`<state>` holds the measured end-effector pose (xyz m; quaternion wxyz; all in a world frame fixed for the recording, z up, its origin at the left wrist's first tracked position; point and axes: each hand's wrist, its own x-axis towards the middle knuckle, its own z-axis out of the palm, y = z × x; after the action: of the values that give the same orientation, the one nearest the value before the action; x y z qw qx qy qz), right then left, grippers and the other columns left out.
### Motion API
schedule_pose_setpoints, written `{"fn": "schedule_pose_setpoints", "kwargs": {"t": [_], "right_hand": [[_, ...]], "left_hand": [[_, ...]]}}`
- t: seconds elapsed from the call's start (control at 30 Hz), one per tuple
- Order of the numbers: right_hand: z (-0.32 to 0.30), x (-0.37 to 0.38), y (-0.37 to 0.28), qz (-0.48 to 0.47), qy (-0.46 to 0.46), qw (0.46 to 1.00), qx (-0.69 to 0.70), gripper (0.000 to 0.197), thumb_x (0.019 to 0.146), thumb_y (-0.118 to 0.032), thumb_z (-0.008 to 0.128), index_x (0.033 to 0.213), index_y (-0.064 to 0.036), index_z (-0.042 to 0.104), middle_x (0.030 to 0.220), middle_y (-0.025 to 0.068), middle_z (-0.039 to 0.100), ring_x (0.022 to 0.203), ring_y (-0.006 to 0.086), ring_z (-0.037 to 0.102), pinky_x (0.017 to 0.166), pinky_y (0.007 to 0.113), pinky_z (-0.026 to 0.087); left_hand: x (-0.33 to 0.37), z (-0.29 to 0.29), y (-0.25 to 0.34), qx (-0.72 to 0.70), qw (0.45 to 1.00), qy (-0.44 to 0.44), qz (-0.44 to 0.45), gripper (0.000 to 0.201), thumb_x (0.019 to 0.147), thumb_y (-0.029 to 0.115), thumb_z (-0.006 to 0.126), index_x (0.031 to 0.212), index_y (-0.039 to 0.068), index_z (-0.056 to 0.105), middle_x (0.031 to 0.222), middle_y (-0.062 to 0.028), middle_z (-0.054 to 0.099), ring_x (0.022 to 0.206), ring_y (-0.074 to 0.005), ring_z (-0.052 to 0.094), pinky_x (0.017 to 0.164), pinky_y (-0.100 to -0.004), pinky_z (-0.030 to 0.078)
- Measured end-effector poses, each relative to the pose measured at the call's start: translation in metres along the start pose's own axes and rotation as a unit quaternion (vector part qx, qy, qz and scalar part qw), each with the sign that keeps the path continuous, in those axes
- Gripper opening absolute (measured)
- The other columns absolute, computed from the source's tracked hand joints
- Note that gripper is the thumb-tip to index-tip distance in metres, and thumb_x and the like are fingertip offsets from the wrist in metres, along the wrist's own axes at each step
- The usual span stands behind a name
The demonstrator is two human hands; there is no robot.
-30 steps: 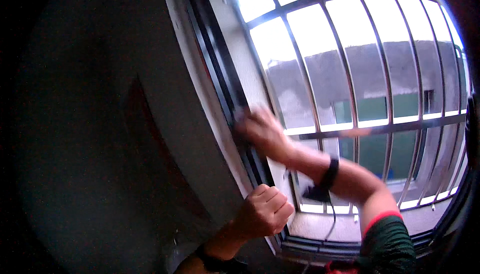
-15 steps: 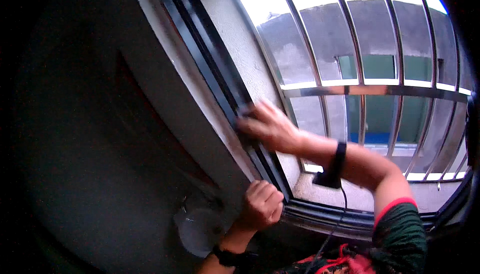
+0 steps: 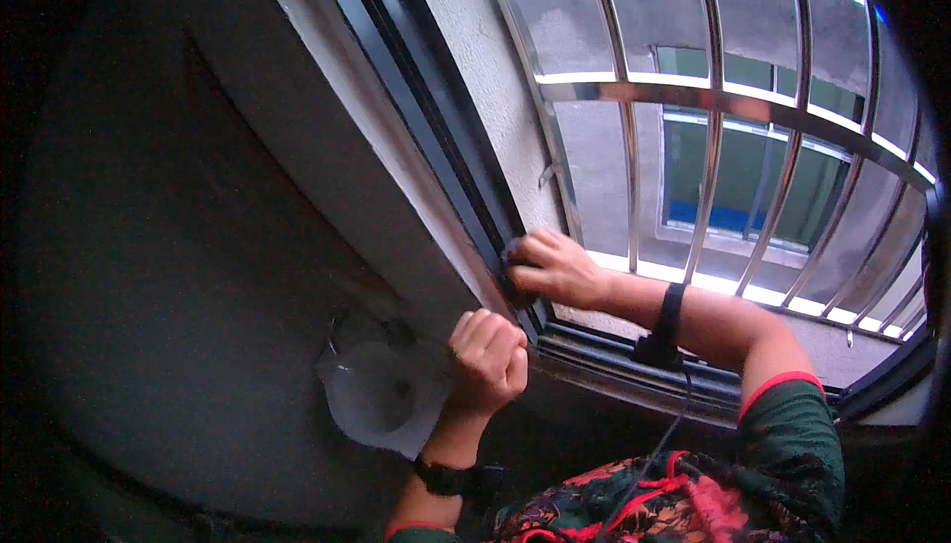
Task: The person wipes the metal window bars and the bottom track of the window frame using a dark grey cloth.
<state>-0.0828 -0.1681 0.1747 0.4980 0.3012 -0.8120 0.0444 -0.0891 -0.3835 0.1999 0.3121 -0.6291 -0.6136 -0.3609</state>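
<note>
Head view: prob. best to press dark, soft-looking wad [image 3: 511,256] flat & evenly along black metal window frame [image 3: 436,117]. R hand [image 3: 557,268]: fingers curled round wad at its 9 o'clock. L hand [image 3: 487,360], R's 7 o'clock: tight fist, can't tell contents. Vs 0.5s ago, R hand nearer frame's 6-o'clock end.

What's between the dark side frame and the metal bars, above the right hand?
Head view: pale, rough wall between dark side frame and metal bars, with a small tab beside the bars.

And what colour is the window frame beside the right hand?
The window frame is black with a bluish-grey sheen, clearest in the head view.
</note>
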Motion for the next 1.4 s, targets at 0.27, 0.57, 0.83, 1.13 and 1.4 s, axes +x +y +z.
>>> {"fn": "schedule_pose_setpoints", "kwargs": {"t": [0.27,0.57,0.83,1.13,1.4], "right_hand": [[-0.075,0.184,0.066,-0.024,0.290,0.953,-0.086,0.021,0.079,-0.010,0.061,0.098,-0.0076,0.053,0.090,0.0151,0.051,0.083,0.0369,0.051,0.068,0.045,0.044],[0.011,-0.044,-0.018,0.089,-0.071,0.993,0.024,0.010,0.076,-0.013,0.057,0.084,-0.0108,0.052,0.084,0.0109,0.044,0.079,0.0292,0.052,0.065,0.041,0.044],[-0.017,0.088,0.023,0.070,0.225,0.968,-0.084,0.017,0.079,-0.010,0.061,0.094,-0.0047,0.056,0.086,0.0135,0.051,0.077,0.0326,0.051,0.062,0.041,0.045],[0.002,0.007,-0.006,0.141,0.049,0.988,-0.035,0.016,0.075,-0.013,0.060,0.089,-0.0074,0.053,0.085,0.0108,0.049,0.078,0.0291,0.052,0.064,0.041,0.048],[0.013,0.011,-0.003,0.072,0.135,0.985,-0.076,0.008,0.081,-0.005,0.063,0.086,-0.0070,0.057,0.088,0.0101,0.058,0.074,0.0234,0.056,0.057,0.033,0.046]], "left_hand": [[0.023,0.019,0.003,-0.028,0.997,0.058,-0.040,0.008,0.074,0.001,0.050,0.067,0.004,0.052,0.067,-0.0129,0.050,0.065,-0.0321,0.054,0.060,-0.0408,0.044],[-0.044,0.030,0.005,-0.054,0.990,0.035,-0.128,0.009,0.073,-0.002,0.047,0.066,0.003,0.051,0.066,-0.0135,0.050,0.063,-0.0331,0.053,0.057,-0.0398,0.044],[-0.056,0.033,0.005,-0.105,0.964,0.083,-0.230,0.011,0.073,-0.003,0.043,0.069,0.001,0.052,0.067,-0.0111,0.052,0.060,-0.0247,0.053,0.058,-0.0321,0.042],[-0.051,0.044,0.010,-0.117,0.964,0.071,-0.227,0.012,0.074,-0.004,0.044,0.068,0.001,0.052,0.065,-0.0134,0.050,0.061,-0.0307,0.054,0.057,-0.0376,0.044],[-0.066,0.045,0.000,-0.122,0.942,0.118,-0.290,0.012,0.073,-0.005,0.042,0.067,0.001,0.051,0.064,-0.0117,0.051,0.059,-0.0270,0.054,0.054,-0.0346,0.042]]}}
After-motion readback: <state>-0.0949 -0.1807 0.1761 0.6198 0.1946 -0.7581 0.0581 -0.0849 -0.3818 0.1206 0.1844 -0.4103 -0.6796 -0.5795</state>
